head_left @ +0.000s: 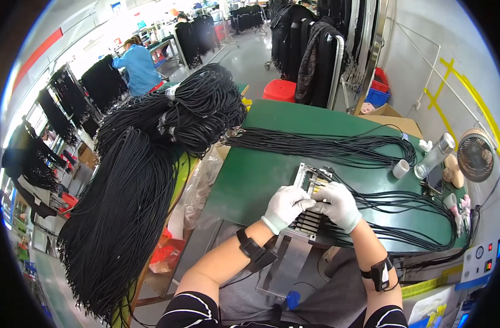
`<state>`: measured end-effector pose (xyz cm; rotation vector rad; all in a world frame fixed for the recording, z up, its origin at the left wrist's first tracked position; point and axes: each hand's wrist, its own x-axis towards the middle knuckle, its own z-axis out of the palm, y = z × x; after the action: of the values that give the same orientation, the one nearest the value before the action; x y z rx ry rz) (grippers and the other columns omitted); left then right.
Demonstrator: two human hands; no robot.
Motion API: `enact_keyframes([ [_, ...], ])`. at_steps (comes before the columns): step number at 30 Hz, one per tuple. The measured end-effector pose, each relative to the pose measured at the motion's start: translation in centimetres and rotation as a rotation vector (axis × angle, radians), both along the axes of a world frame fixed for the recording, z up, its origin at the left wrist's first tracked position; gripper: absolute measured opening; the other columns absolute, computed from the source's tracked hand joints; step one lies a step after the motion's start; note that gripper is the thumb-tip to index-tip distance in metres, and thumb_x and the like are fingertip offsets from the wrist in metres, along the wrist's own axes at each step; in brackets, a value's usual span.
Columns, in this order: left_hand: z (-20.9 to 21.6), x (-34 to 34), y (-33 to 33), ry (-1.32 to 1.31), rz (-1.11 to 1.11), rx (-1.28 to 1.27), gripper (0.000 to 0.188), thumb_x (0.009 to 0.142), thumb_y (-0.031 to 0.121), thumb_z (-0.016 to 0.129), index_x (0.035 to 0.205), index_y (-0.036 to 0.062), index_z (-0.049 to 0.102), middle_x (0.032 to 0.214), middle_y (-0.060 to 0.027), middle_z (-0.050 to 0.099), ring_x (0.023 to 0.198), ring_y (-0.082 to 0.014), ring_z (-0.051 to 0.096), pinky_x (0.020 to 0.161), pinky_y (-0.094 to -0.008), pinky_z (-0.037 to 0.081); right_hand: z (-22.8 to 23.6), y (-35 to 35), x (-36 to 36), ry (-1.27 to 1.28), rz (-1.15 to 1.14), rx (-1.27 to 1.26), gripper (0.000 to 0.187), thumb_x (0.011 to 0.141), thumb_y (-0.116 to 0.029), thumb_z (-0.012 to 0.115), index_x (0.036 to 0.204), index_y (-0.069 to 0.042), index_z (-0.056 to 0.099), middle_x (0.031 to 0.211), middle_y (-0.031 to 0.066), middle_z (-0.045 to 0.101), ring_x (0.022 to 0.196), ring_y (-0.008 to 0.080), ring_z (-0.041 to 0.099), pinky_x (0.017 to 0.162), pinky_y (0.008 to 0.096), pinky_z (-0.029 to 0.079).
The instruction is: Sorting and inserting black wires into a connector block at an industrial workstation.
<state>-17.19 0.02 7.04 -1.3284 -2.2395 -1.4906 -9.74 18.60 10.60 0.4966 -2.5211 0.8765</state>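
Note:
My left hand (pixel 287 209) and my right hand (pixel 338 206), both in white gloves, meet over a slotted metal fixture (pixel 301 179) at the near edge of the green table. The fingers of each hand are pinched together and almost touch. Whatever they hold is hidden by the gloves. Yellowish pieces sit in the fixture just beyond my fingers, and dark slots (pixel 306 224) show below them. Black cables (pixel 389 202) run from the fixture's right side across the table, looping back at the far right.
More black cables (pixel 315 146) lie along the green table (pixel 277 116). Large black cable bundles (pixel 124 202) are heaped at left. A glass bottle (pixel 435 156), white cup (pixel 400 169) and small fan (pixel 475 156) stand at right. Farther off are a red stool (pixel 280 91) and a person in blue (pixel 138 70).

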Motion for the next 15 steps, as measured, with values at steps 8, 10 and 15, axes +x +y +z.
enact_keyframes([
  [8, -0.5, -0.1, -0.5, -0.299, 0.16, 0.133, 0.02, 0.087, 0.021, 0.072, 0.076, 0.0049, 0.067, 0.068, -0.0119, 0.06, 0.061, -0.0304, 0.057, 0.061, -0.04, 0.046, -0.5, 4.3, 1.6, -0.176, -0.198, 0.05, 0.02, 0.071, -0.02, 0.081, 0.082, -0.009, 0.069, 0.075, 0.0112, 0.066, 0.078, 0.0322, 0.063, 0.071, 0.0422, 0.049],
  [10, -0.4, -0.1, -0.5, -0.136, 0.222, 0.108, 0.024, 0.086, 0.023, 0.073, 0.074, 0.0044, 0.065, 0.066, -0.0125, 0.059, 0.057, -0.0304, 0.055, 0.057, -0.0394, 0.045, -0.4, 2.9, 1.7, -0.196, -0.198, -0.005, 0.019, 0.071, -0.021, 0.08, 0.082, -0.01, 0.069, 0.075, 0.011, 0.066, 0.077, 0.0323, 0.063, 0.071, 0.0423, 0.049],
  [15, -0.1, -1.4, -0.3, 0.06, 0.429, -0.15, 0.029, 0.084, 0.029, 0.074, 0.069, 0.0067, 0.064, 0.063, -0.016, 0.06, 0.061, -0.035, 0.059, 0.059, -0.0431, 0.046, -1.0, 0.6, 1.2, -0.089, -0.249, 0.168, 0.014, 0.077, -0.02, 0.074, 0.084, -0.009, 0.071, 0.078, 0.0112, 0.066, 0.077, 0.0332, 0.062, 0.07, 0.0429, 0.049],
])
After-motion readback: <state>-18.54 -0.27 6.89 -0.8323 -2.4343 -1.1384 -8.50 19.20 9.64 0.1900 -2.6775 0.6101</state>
